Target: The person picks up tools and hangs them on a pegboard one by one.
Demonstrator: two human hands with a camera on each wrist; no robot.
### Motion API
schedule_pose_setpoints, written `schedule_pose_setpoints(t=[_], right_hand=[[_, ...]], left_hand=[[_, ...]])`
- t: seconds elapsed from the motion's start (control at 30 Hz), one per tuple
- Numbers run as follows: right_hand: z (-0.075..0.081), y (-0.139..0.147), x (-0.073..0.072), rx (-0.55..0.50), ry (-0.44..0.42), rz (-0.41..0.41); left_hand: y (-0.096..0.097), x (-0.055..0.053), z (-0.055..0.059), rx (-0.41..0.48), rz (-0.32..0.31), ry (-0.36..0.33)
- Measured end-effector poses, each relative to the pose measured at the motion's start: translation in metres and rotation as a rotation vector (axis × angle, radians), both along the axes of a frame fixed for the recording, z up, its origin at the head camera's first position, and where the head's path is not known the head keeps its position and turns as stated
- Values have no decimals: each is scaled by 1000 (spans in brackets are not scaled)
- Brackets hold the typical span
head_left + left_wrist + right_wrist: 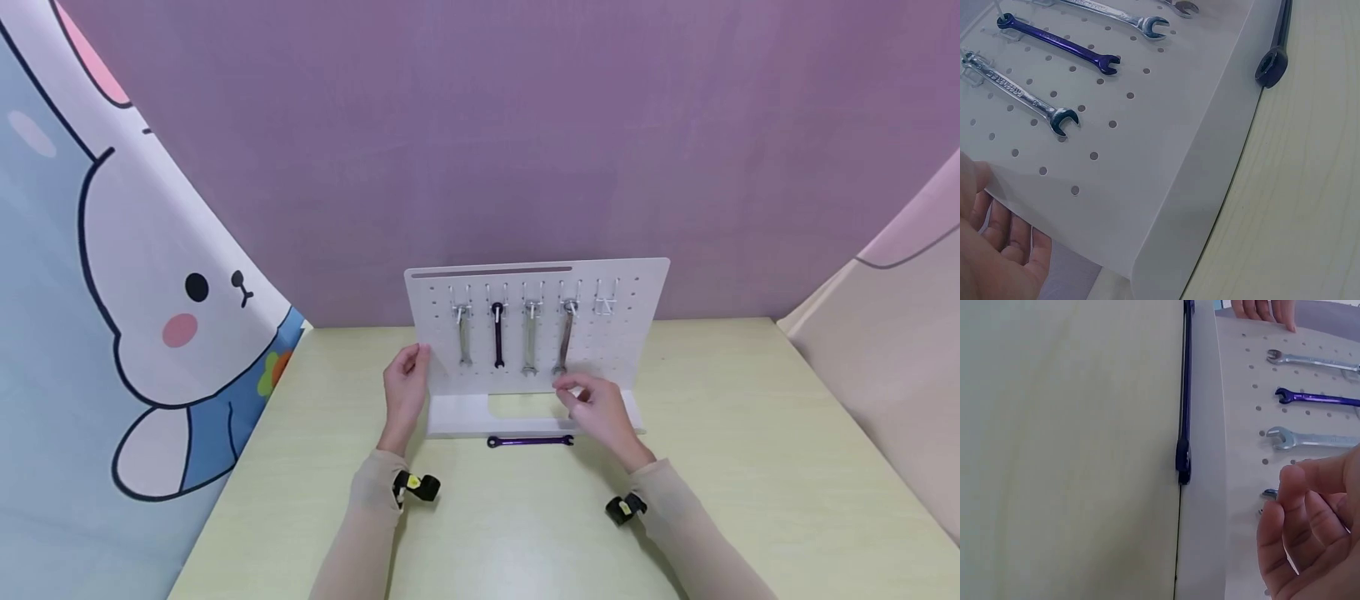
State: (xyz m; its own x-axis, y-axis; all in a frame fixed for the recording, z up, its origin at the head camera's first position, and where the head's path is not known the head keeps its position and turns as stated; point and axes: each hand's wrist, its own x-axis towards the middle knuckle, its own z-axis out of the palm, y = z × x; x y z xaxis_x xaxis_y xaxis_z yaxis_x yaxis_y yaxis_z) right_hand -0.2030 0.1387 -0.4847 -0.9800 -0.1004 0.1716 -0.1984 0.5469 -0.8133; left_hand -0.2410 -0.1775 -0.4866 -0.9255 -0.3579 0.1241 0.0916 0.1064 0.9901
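My left hand [406, 387] grips the left edge of a white pegboard stand [472, 387], thumb on the front and fingers behind the panel, as the left wrist view shows. Combination wrenches hang from wire hooks across it: a silver wrench [463, 337], a dark purple wrench [498, 337], another silver wrench [531, 340] and a tilted silver wrench [566, 337]. My right hand [596, 408] is at the tilted wrench's lower end, fingers loosely bent. In the right wrist view, the fingers [1294, 531] partly hide that wrench's open end.
A second purple wrench [530, 441] lies on the pale wooden table [525, 517], along the stand's front edge. Right of the hanging wrenches is another wire hook [604, 302]. A purple cloth [525, 150] stands behind, with a rabbit-print cloth [150, 317] at left.
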Motion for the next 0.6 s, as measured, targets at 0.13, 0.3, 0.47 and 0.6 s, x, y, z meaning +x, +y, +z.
schedule_pose_setpoints(t=[0.13, 0.3, 0.47, 0.6], right_hand=[[-1, -2, 4, 5, -12, 21], [-1, -4, 9, -1, -50, 80], [-1, -3, 15, 55, -51, 178], [-1, -3, 19, 74, -78, 209]], left_hand=[[0, 0, -1, -3, 0, -3], [1, 1, 0, -1, 5, 0], [1, 0, -1, -8, 8, 1], [1, 0, -1, -10, 3, 4]])
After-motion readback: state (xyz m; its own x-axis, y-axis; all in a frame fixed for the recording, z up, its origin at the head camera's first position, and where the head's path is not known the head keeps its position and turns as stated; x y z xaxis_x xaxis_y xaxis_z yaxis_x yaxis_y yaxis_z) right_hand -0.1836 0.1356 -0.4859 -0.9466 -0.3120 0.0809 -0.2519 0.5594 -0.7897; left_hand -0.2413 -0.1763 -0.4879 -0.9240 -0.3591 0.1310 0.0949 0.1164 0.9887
